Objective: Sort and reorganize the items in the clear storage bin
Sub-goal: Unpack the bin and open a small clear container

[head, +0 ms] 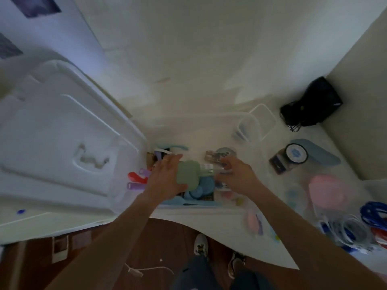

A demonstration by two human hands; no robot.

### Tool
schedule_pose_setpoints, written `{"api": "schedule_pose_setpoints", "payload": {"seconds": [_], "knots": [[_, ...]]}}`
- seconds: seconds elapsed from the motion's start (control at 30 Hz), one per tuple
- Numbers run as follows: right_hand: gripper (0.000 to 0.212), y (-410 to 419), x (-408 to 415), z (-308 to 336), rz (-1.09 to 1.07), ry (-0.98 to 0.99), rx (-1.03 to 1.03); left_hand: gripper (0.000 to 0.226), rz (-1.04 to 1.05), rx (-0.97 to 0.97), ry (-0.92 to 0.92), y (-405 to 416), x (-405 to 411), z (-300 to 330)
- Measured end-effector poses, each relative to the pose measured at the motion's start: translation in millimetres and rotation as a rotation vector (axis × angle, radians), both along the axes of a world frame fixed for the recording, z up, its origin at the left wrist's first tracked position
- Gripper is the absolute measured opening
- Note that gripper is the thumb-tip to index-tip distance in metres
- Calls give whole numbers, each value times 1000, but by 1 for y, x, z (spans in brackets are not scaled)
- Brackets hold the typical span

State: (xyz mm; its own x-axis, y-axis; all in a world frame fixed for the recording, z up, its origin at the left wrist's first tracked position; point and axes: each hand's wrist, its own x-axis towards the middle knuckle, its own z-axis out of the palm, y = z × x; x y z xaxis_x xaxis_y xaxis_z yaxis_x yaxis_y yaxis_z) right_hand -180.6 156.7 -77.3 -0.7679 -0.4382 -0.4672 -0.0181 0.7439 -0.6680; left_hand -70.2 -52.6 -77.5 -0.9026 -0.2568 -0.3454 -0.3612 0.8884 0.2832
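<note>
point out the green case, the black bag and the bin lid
green case [187, 174], head view, middle of its flat face
black bag [314, 103], head view, centre of its body
bin lid [62, 143], head view, centre panel

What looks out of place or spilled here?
Nothing is spilled. The big white lid lies off the bin, left of it, and cables are piled loosely at the table's right edge, as expected mid-sort.
</note>
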Motion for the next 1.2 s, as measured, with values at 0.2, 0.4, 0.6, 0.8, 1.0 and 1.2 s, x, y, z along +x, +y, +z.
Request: {"api": "schedule_pose_setpoints", "payload": {"seconds": [0.2, 0.4, 0.6, 0.8, 1.0, 1.2], "knots": [[31, -48, -12, -49, 211, 92, 104, 136, -180, -5, -190, -43, -14, -66], [24, -29, -31, -18, 92, 202, 3, 84, -108, 112, -59, -57, 7, -48], [10, -7, -39, -19, 100, 61, -27, 81, -35, 199, -19, -52, 11, -58], [21, -26, -24, -17, -274, -291, -305, 80, -178, 6, 15, -39, -8, -57], [25, -45, -19, -23, -546, -361, -357, 38, -208, -37, -28, -36, -24, -51], [17, -43, -12, 1, -665, -479, -637, 15, 105, 360, 288, -43, -31, -8]]}}
